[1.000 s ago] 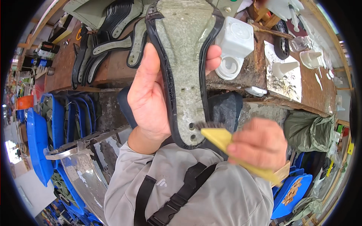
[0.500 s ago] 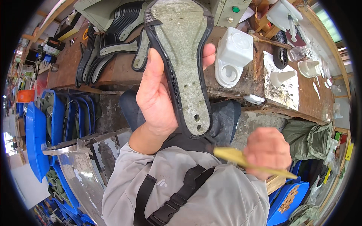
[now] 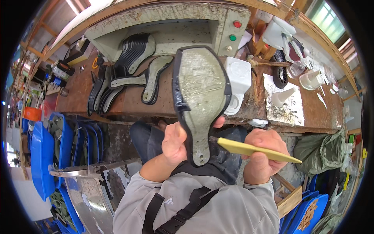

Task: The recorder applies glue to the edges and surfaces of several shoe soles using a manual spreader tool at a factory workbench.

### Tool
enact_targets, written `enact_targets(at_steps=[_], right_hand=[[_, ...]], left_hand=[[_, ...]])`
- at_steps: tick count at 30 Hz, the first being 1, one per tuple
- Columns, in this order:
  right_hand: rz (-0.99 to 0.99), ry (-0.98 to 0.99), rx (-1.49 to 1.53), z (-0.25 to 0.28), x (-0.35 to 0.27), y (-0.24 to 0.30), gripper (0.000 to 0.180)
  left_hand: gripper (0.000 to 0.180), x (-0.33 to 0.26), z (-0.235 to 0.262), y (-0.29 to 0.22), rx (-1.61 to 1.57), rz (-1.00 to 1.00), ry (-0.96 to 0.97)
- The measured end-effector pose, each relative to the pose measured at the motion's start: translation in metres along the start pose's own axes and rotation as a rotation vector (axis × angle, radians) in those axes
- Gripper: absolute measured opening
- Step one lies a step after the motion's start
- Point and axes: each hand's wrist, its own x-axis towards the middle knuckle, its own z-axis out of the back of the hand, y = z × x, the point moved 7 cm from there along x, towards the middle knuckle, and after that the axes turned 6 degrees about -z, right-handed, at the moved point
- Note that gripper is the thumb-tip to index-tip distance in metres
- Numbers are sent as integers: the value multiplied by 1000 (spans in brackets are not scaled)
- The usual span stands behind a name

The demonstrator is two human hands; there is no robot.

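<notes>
One shoe sole (image 3: 200,97) stands up tall in the left hand (image 3: 175,142), with the thumb on its near edge and fingertips peeking out behind. The right hand (image 3: 261,154) is a tight fist around one yellow brush (image 3: 253,150), whose tip sits just beside the sole's narrow end.

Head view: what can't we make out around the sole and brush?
- Brush bristles: hidden behind the sole.
- Left hand fingers: mostly behind the sole; only a fingertip shows.
- Sole's other face: turned away.
- Blue trays contents: too small, bent by the fisheye rim.

Upright grey-faced sole (image 3: 200,97), yellow brush (image 3: 255,150)
</notes>
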Motion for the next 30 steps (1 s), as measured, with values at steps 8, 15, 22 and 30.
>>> enact_targets(at_steps=[8, 15, 22, 30], right_hand=[[-192, -383, 435, 47, 7, -32, 24], [-299, -414, 417, 54, -5, -58, 25], [-368, -412, 415, 59, -14, -73, 24], [-396, -412, 435, 65, -17, -83, 23]], left_hand=[[63, 3, 4, 6, -208, 221, -208], [64, 1, 1, 6, -305, 250, -186], [63, 4, 1, 9, -226, 204, -137], [65, 9, 0, 15, -207, 186, -48]])
